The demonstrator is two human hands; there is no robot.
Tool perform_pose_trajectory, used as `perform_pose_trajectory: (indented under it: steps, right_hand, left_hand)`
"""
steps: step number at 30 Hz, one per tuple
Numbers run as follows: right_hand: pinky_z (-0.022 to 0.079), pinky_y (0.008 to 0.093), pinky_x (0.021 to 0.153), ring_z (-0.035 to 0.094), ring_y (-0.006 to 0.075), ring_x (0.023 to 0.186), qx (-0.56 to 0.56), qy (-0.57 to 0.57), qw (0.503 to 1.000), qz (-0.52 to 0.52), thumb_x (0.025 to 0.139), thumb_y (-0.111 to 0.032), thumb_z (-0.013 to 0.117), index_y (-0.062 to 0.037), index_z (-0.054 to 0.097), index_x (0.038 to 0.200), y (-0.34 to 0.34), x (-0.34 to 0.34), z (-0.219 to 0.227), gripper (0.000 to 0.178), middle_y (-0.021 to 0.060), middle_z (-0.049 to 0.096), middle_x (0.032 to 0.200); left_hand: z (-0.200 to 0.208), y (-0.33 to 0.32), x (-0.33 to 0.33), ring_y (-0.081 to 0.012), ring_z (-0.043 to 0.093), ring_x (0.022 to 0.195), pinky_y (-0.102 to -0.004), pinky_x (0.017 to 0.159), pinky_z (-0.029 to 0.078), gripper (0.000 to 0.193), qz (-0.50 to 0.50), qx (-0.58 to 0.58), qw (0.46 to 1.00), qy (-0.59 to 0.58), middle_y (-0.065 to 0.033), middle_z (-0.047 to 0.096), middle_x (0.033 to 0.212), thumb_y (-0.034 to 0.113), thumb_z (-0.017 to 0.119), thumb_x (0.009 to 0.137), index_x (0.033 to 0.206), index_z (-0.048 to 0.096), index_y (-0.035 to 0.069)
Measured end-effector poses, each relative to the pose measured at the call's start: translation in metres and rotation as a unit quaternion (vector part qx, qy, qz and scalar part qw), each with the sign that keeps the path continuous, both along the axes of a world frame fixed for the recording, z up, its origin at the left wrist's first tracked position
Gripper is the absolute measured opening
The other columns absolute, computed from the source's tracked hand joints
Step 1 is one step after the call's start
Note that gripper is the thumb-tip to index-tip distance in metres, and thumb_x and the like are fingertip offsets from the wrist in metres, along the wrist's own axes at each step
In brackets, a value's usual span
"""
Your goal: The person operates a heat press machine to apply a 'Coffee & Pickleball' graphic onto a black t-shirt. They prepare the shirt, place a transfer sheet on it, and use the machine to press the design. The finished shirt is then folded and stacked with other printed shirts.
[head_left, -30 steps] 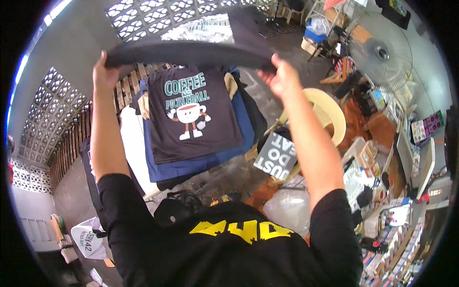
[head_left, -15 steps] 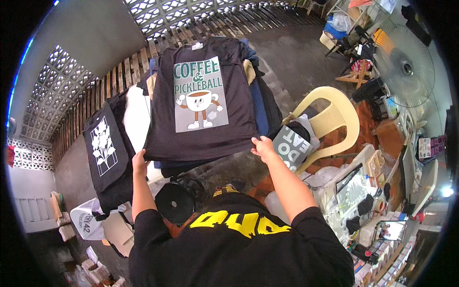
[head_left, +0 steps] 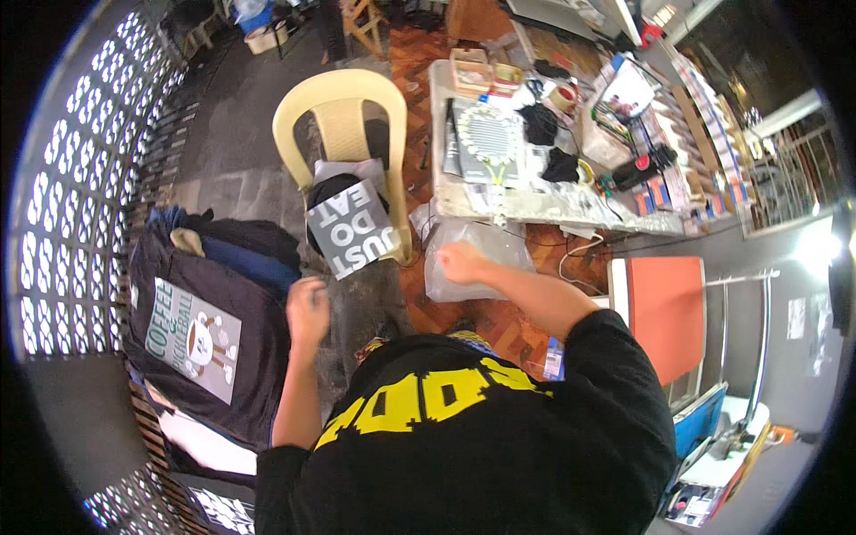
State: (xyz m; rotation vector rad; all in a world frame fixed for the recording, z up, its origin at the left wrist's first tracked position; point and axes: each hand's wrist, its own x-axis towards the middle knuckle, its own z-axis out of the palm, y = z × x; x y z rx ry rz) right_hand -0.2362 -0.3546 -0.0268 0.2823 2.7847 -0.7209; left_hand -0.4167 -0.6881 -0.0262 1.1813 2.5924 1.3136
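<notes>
My left hand point(head_left: 308, 309) is in the air between the stack of shirts and the chair, its fingers loosely bent and apart with nothing in them. It is nearest to the lower edge of a black T-shirt point(head_left: 267, 294) with a cartoon cup print point(head_left: 209, 343), which lies spread on top of the stack. Out ahead of my body, my right hand point(head_left: 462, 264) is closed, slightly blurred, with nothing visible in it. Below it is a clear plastic bag point(head_left: 481, 234). Ahead, a folded black garment with a grey lettered print point(head_left: 349, 230) rests on the cream plastic chair point(head_left: 392, 98).
A cluttered worktable point(head_left: 571, 207) at the far right holds tape rolls, black cloths and a heat gun point(head_left: 637, 169). Cables run across the tiled floor. To the right stand an orange-red panel point(head_left: 667, 308) and a metal-framed machine point(head_left: 740, 419). Another printed black garment point(head_left: 223, 508) is at lower left.
Both hands have let go of the black T-shirt's lower corners. My view has turned right, so the shirt stack now appears at the left and the chair straight ahead.
</notes>
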Motion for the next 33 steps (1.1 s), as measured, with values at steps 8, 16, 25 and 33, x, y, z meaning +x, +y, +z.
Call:
perform_pose_trajectory:
  steps: [8,16,25,33]
  right_hand:
    - [0.053,0.0452,0.076,0.067,0.0383,0.083,-0.118,-0.028,0.885,-0.449,0.074,-0.014,0.061,-0.0049,0.065,0.079,-0.056,0.321,-0.061,0.011,0.0203,0.068,0.083]
    - [0.052,0.0429,0.080,0.068,0.0358,0.091,-0.179,-0.090,0.687,-0.698,0.079,-0.026,0.064,-0.0022,0.068,0.093,-0.170,0.409,-0.077,0.028,0.0221,0.069,0.089]
    - [0.052,0.0453,0.075,0.066,0.0399,0.086,-0.157,0.011,0.786,-0.599,0.082,-0.021,0.060,0.0005,0.065,0.088,0.001,0.265,-0.035,0.023,0.0241,0.066,0.087]
    - [0.050,0.0476,0.083,0.062,0.0414,0.095,-0.073,0.136,0.853,-0.498,0.085,-0.023,0.058,-0.0028,0.066,0.098,0.184,0.052,-0.021,0.025,0.0227,0.065,0.095]
  left_hand:
    - [-0.020,0.275,0.098,-0.0350,0.057,0.102,-0.0439,0.090,0.045,0.014,-0.317,-0.093,0.943,0.040,-0.0140,0.060,0.100,0.011,0.059,0.083,0.094,0.062,0.004]
    - [-0.031,0.448,0.060,-0.0336,0.045,0.128,-0.0520,0.111,0.029,0.041,-0.281,-0.219,0.856,0.373,-0.0142,0.052,0.133,0.006,0.051,0.085,0.127,0.055,0.008]
    - [0.002,0.507,-0.035,-0.0237,0.070,0.081,-0.0337,0.078,0.052,0.022,-0.341,-0.213,0.910,-0.103,-0.0159,0.072,0.089,0.024,0.068,0.087,0.098,0.074,0.006]
    - [0.045,0.561,-0.126,-0.0178,0.070,0.092,-0.0302,0.082,0.051,0.030,-0.212,-0.076,0.970,-0.087,-0.0120,0.073,0.100,0.032,0.069,0.088,0.108,0.072,0.010]
